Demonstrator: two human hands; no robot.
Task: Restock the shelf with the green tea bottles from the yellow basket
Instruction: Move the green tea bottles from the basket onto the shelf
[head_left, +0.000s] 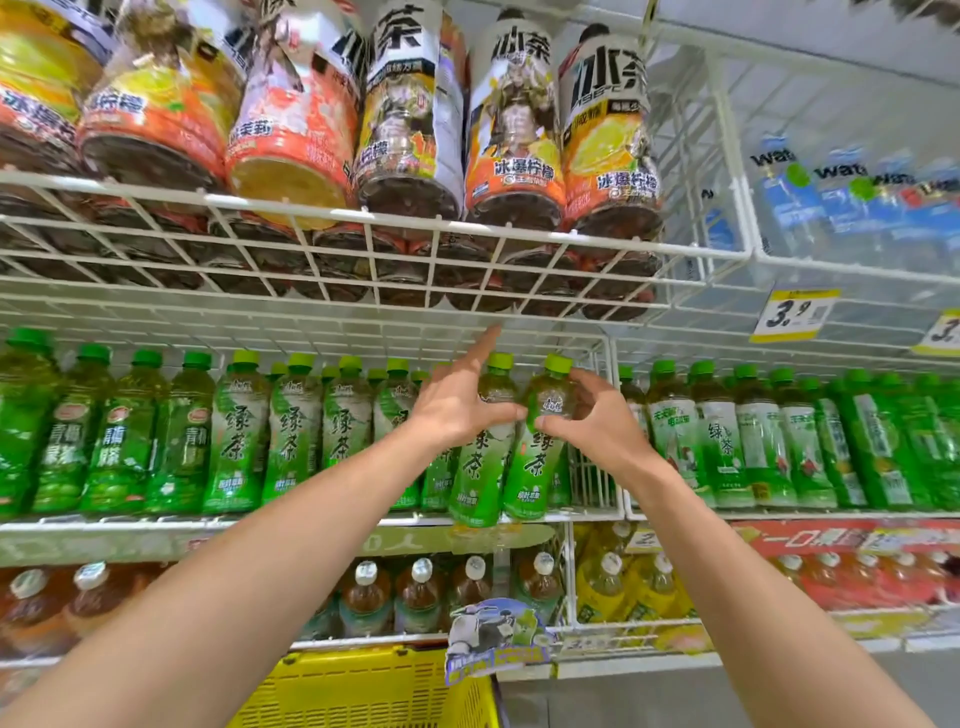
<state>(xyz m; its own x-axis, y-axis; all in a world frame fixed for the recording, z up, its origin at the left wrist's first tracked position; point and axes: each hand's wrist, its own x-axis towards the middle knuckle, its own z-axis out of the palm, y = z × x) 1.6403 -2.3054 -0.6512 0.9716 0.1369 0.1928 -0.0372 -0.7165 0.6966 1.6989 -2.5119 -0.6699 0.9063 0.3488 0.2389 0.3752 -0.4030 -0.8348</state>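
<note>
Far left on the middle white wire shelf (156, 522), dark green plastic bottles with red-logo labels (119, 441) stand upright in a row. Next right is a row of clear plastic green tea bottles with light green caps and green-white labels (291, 431), upright and touching side by side, with more behind. Bottom centre, a yellow plastic lattice basket (363, 691) shows only its rim and one wall; its contents are out of sight. Above it, brown tea bottles with white caps (418, 592) stand on the lower shelf.

The left hand (457, 402) is up at the right end of the green tea row. Its index finger is straight and points up toward the white wire rack overhead (363, 214). Its thumb is pressed on the shoulder of the left green tea bottle (478, 467), and the other fingers are hidden behind it. That bottle leans, with its base overhanging the shelf's front edge. Touching it on the right is the right green tea bottle (535, 462), also tilted, base at the shelf edge.

The right hand (597, 415) pinches the right bottle near the shoulder, thumb across the front and fingers curled round the far side below the cap. Just right of both bottles is the white wire divider (587, 467). Further right, green bottles with white-green labels (727, 441) stand upright. Upper right hangs a yellow-edged price tag reading 3.9 (795, 314).
</note>
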